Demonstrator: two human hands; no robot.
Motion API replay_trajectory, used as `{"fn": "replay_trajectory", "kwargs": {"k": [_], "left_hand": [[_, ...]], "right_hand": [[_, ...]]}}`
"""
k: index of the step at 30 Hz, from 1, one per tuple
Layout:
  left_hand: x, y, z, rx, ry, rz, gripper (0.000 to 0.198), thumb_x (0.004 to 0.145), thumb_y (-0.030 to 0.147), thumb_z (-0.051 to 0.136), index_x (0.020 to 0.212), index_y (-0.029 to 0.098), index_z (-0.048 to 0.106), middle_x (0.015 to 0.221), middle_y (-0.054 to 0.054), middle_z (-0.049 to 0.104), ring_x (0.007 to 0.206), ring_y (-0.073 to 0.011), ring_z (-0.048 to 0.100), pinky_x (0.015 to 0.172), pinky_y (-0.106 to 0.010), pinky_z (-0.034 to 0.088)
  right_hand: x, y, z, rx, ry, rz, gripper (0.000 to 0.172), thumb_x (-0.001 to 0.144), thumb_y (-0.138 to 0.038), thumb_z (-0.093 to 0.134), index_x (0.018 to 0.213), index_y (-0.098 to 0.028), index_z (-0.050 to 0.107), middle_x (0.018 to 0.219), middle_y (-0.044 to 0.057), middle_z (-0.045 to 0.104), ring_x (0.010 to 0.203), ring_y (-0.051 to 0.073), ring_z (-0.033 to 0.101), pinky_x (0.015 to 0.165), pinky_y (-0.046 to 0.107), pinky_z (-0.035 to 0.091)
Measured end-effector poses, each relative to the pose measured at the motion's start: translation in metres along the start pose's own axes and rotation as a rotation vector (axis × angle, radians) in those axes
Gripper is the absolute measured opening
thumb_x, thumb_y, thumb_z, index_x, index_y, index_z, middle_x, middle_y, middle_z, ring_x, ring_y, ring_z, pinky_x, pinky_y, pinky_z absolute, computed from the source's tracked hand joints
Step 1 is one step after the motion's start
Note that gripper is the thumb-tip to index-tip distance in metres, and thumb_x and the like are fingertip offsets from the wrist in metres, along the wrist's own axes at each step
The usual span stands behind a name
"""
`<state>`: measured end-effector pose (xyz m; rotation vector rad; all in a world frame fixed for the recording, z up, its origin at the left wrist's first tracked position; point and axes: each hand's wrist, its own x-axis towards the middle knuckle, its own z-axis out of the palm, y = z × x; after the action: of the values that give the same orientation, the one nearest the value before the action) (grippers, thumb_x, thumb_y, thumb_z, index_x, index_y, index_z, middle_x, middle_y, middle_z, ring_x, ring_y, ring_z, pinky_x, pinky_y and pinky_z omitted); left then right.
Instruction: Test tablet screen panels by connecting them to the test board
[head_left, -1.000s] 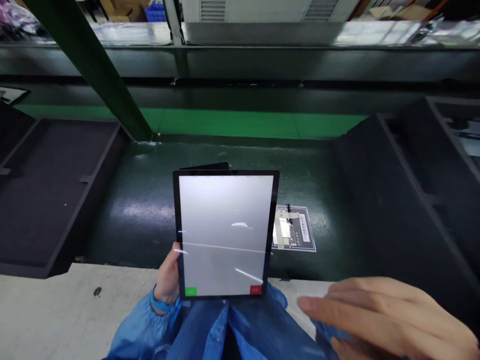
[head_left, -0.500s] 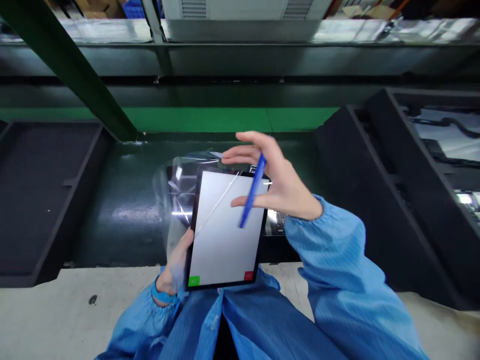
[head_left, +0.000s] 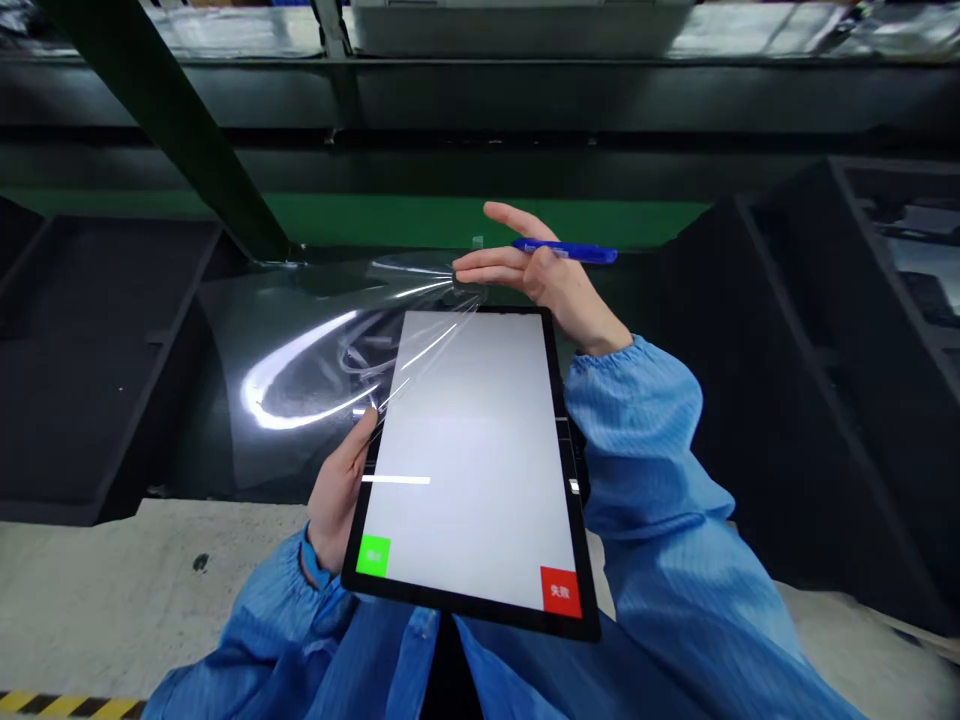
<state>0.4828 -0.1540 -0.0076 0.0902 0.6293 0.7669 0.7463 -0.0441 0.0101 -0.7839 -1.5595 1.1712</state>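
A tablet [head_left: 472, 450] with a lit white screen, a green square at its lower left and a red one at its lower right, tilts up in front of my body. My left hand [head_left: 341, 490] grips its left edge, thumb on the front and fingers hidden behind. Above the top edge, my right hand [head_left: 547, 275] pinches the gathered corner of a clear plastic film [head_left: 300, 370]. A blue pen [head_left: 566, 250] is tucked between its fingers, the index finger raised. The film spreads leftward from the pinch, shiny and creased, crossing the tablet's upper left corner.
Behind the tablet lies a dark green work surface [head_left: 202, 440]. A black tray [head_left: 90, 370] is at the left, and stacked black trays [head_left: 795, 400] with parts in the top one stand at the right. A green post [head_left: 180, 130] slants down at the upper left.
The tablet appears larger and nearer. My right hand has moved up, drawing the film's corner past the top edge. The pen has swung from steep to nearly level, and the film is spread wider leftward.
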Motion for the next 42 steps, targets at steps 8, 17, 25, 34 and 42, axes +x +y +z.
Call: {"fn": "replay_trajectory", "kwargs": {"k": [8, 17, 25, 34, 42], "left_hand": [[0.0, -0.002, 0.037, 0.129, 0.356, 0.324, 0.044, 0.093, 0.007, 0.055, 0.125, 0.032, 0.07, 0.106, 0.014, 0.077, 0.131, -0.0169, 0.057, 0.108, -0.021, 0.048], [0.0, -0.001, 0.052, 0.227, 0.387, 0.324, 0.033, 0.091, 0.012, 0.061, 0.119, 0.026, 0.071, 0.116, 0.008, 0.076, 0.136, -0.0218, 0.053, 0.109, -0.026, 0.048], [-0.001, 0.0, 0.057, 0.483, 0.585, 0.483, 0.031, 0.085, -0.002, 0.056, 0.088, 0.022, 0.076, 0.114, 0.013, 0.075, 0.151, -0.0179, 0.026, 0.118, -0.023, 0.035], [0.001, 0.001, 0.049, 0.37, 0.601, 0.437, 0.046, 0.087, -0.004, 0.049, 0.112, 0.026, 0.073, 0.114, 0.016, 0.075, 0.146, -0.0176, 0.035, 0.11, -0.021, 0.044], [0.001, 0.002, 0.038, 0.263, 0.412, 0.374, 0.053, 0.093, 0.007, 0.049, 0.138, 0.033, 0.061, 0.115, 0.013, 0.075, 0.136, -0.0194, 0.05, 0.105, -0.022, 0.05]], "right_hand": [[0.01, 0.022, -0.003, 0.16, 0.114, 0.1, 0.069, 0.086, -0.08, 0.046, 0.131, -0.028, 0.051, 0.113, 0.003, 0.074, 0.115, 0.024, 0.068, 0.103, 0.042, 0.054], [0.015, 0.036, -0.003, 0.262, 0.194, 0.136, 0.067, 0.087, -0.078, 0.047, 0.125, -0.023, 0.054, 0.101, 0.004, 0.077, 0.099, 0.02, 0.074, 0.09, 0.034, 0.058], [0.015, 0.035, 0.003, 0.225, 0.246, 0.163, 0.06, 0.086, -0.078, 0.047, 0.115, -0.028, 0.061, 0.097, 0.004, 0.077, 0.102, 0.025, 0.073, 0.089, 0.039, 0.061], [0.014, 0.03, 0.004, 0.209, 0.241, 0.187, 0.065, 0.082, -0.082, 0.047, 0.119, -0.03, 0.059, 0.1, 0.001, 0.077, 0.107, 0.024, 0.07, 0.097, 0.041, 0.058], [0.012, 0.022, -0.001, 0.158, 0.176, 0.188, 0.073, 0.079, -0.084, 0.05, 0.126, -0.028, 0.053, 0.111, 0.004, 0.074, 0.115, 0.027, 0.067, 0.101, 0.043, 0.055]]}}
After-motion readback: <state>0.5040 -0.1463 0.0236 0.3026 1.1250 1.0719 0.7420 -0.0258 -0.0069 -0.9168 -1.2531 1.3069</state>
